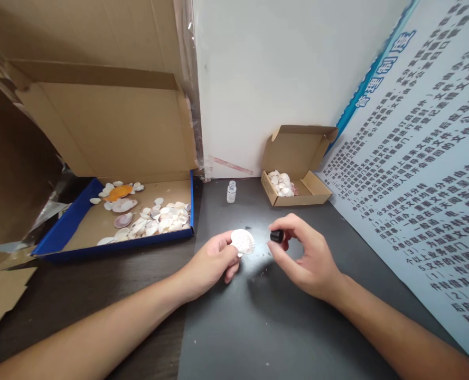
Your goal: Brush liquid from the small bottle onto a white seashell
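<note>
My left hand [213,261] pinches a round white seashell [243,241] just above the dark table mat [258,316]. My right hand [303,253] is closed on a small black cap [276,236], held a little to the right of the shell. A small clear bottle [231,191] without its cap stands upright behind both hands, near the wall.
A blue-rimmed cardboard tray [111,248] with several shells, one orange, lies at the left under large cardboard flaps. A small open cardboard box [298,192] of shells sits at the back right. A printed poster [424,184] leans along the right.
</note>
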### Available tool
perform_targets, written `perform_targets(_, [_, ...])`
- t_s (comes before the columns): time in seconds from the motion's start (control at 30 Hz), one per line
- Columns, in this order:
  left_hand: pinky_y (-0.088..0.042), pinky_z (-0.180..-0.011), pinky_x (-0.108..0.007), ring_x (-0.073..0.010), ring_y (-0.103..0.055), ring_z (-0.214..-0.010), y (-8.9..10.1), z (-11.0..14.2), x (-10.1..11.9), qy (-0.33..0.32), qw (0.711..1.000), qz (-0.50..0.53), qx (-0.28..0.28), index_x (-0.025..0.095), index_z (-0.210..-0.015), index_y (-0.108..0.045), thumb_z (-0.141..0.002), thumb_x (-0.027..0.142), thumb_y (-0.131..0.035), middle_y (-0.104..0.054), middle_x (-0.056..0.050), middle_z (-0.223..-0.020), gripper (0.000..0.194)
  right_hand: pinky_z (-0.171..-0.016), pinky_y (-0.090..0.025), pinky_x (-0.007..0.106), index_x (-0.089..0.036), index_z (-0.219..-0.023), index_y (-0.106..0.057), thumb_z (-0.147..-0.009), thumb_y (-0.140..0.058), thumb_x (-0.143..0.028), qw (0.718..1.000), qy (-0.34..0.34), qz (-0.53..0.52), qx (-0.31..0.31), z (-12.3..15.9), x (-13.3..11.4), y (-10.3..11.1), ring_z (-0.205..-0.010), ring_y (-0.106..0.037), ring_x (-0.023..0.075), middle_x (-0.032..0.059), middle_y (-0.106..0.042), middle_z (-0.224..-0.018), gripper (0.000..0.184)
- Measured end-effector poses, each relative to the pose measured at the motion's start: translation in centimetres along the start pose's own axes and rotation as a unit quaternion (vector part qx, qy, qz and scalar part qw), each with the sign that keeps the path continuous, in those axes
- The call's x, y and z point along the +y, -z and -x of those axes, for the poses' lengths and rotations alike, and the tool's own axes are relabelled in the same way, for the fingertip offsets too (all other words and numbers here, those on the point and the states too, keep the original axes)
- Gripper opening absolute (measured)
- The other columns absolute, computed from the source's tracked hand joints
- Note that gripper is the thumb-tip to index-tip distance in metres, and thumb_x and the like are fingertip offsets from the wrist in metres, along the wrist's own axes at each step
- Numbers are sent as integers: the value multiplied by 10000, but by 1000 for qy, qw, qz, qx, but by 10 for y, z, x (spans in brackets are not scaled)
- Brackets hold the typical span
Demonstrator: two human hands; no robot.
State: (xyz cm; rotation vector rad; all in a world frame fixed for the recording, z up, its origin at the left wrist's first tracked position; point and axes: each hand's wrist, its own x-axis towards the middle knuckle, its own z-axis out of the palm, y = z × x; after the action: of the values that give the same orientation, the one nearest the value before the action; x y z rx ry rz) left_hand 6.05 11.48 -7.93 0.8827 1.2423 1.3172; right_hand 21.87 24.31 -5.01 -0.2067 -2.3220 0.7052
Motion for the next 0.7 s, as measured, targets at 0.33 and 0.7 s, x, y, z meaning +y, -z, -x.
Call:
perform_targets(0.33, [-279,-458,-196,-57,-334,-430,-1,1,4,4,1000,-1,-4,182,-812,-484,-787,278,-475,-370,84,-537,100,-596,-449,270,-216,-1028,-523,-858,-567,-158,1000,-17,-18,-2,3,0,-1,-620,-494,117,-11,-516,-787,184])
perform_targets(0.7, [-283,-456,-198,-62,-324,-410,-1,0,4,-2,1000,-23,-7,168,-879,-524,-829,320,-504,-413,82,-483,161,-590,-452,288,-220,-1044,-532,-865,-564,-167,1000,-11,-11,2,3,0,0,-627,-502,133,8,-541,-809,190])
